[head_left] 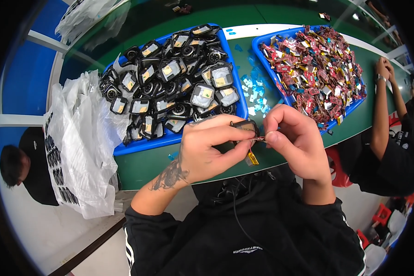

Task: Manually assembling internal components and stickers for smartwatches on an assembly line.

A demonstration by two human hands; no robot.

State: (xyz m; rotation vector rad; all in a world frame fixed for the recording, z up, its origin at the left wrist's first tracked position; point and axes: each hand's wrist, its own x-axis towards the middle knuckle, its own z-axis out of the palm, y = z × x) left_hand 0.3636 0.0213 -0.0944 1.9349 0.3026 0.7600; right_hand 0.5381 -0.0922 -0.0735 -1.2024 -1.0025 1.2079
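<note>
My left hand [211, 145] is closed, pinching a small black watch housing [246, 125] above the table's near edge. Between the two hands lies a thin red circuit board [259, 138], seen nearly edge-on. My right hand [295, 143] pinches its right end between thumb and fingers. A yellow-wrapped part [252, 159] dangles below my left fingertips; how it joins the board is hidden. Close behind my left hand is a blue tray [240, 99] heaped with black watch housings [170, 69]. Beyond my right hand, another blue tray [267, 60] is piled with red circuit boards [315, 69].
Scraps of blue and white film [257, 94] are strewn on the green table [142, 174] between the trays. Crumpled clear plastic bags [85, 142] hang at the left edge. One person [30, 165] is at the left; another person's forearm [380, 110] rests at the right.
</note>
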